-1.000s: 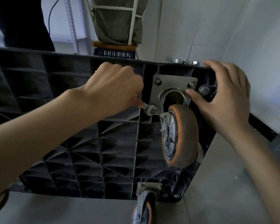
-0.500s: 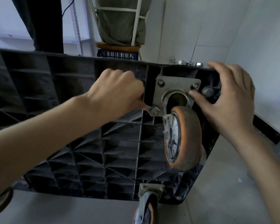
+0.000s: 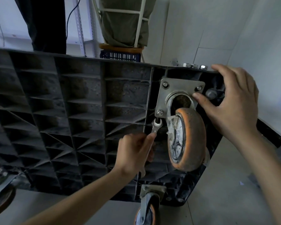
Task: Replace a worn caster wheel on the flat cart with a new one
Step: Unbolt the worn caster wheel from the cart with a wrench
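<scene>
The cart (image 3: 71,111) stands on edge, its worn wheel (image 3: 187,140) bolted near the top corner. Left hand (image 3: 135,153) grips a wrench (image 3: 156,127) just below the wheel's plate (image 3: 178,93); right hand (image 3: 230,103), fingers spread, touches the plate.

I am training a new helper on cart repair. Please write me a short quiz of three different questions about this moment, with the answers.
1. True or false: the wrench is held in the right hand.
2. Where do the loose nuts lie? A) on the floor B) on the upper edge of the cart C) in the left hand
3. Fill in: the right thumb presses on the caster's mounting ____.

Key
1. False: the left hand grips it, with its open end just below the lower left bolt.
2. B
3. plate, above the worn orange wheel.
</scene>
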### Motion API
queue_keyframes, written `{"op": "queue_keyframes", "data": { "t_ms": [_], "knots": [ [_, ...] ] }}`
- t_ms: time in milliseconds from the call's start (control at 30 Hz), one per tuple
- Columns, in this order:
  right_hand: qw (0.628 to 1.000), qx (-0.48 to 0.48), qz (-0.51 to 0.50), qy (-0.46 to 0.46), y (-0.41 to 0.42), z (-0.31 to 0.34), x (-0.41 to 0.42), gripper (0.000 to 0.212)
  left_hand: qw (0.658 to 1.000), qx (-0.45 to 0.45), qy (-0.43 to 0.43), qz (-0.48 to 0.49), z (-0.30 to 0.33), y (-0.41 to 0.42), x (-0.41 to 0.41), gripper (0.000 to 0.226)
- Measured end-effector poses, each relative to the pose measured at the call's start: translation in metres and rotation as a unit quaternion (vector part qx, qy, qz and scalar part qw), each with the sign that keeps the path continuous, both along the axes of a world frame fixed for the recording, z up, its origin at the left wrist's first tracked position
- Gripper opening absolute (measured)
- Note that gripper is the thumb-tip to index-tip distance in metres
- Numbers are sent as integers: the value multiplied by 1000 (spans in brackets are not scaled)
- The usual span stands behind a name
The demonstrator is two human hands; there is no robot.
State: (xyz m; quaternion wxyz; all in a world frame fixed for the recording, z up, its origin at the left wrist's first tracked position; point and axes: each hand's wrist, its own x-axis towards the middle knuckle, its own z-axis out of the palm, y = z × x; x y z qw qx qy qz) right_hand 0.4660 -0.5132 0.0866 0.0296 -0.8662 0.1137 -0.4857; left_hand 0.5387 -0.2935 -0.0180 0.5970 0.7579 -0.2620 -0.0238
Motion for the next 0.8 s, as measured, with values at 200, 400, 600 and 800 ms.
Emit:
{"op": "queue_keyframes", "data": {
  "t_ms": [200,400,600,800],
  "knots": [
    [1000,4,0,-2,0,-1,1,67,990,59,-127,17,11,24,11,37],
    [1000,3,0,2,-1,-1,2,69,908,206,-359,69,50,40,30,39],
    [1000,2,0,2,-2,-1,1,68,861,291,-411,71,81,38,46,47],
    [1000,-2,0,2,-1,-2,2,69,808,350,-467,81,112,35,52,43]
  ]
}}
